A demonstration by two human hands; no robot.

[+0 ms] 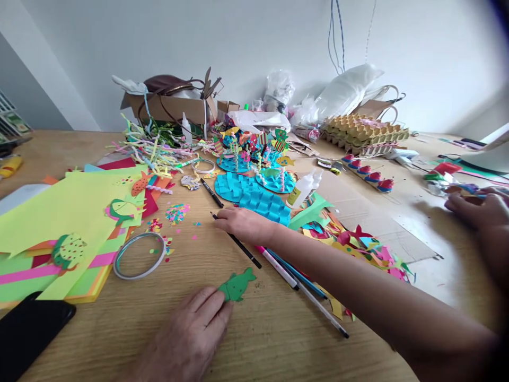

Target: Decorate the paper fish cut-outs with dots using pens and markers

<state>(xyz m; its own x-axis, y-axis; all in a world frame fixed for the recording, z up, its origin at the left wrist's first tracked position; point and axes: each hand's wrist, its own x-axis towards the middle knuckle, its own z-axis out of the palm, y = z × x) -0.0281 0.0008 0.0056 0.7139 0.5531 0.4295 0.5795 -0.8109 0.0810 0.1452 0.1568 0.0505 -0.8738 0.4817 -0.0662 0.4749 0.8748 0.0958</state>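
Note:
My left hand is low in the middle, its fingers closed over the head end of a green paper fish on the wooden table. The fish's tail points right, and dark marks show on its body. My right arm reaches across from the lower right. My right hand has its fingers drawn together on a black pencil, near the pointed end; the fingertips are partly hidden. A black marker lies just beyond. Beneath my forearm are a pink-and-white marker and other pens.
Coloured paper sheets and a tape roll lie left. Blue folded-paper bases, glue bottles and paper scraps spread beyond my arm. Egg trays stand behind. Another person's hand is at the right edge.

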